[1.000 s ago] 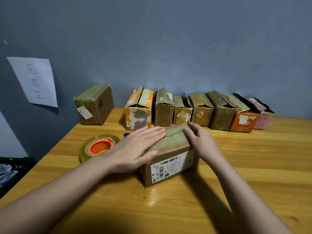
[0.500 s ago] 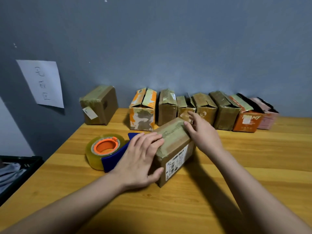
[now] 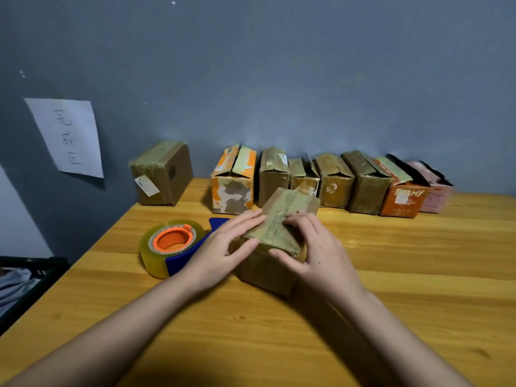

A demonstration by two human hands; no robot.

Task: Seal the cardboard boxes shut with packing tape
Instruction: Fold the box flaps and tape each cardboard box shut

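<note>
Our two bare hands rest on one small cardboard box on the wooden worktop. Our left hand lies flat along the box's left top edge, fingers spread and thumb over the near corner. Our right hand cups the right side, fingers pressing the top and thumb on the near face. Both hands press and steady the box, neither clenched nor lifting it.

The box sits directly between our hands. Its long axis runs away from us, angled slightly rightward, with one short end facing us. A taped seam runs along the top in that same direction.

Just beside our left hand, touching or nearly touching its back, lies a roll of clear tape in a blue dispenser with an orange core. Beyond our hands, a row of boxes stands against the grey wall, several with flaps lifted. One closed box stands apart, far left, below a paper note on the wall.

We judge that uneven pressing could leave wrinkles or a loose tape end, so the flaps might spring open. The light box could also slide or twist on the smooth wood and bump the dispenser.
</note>
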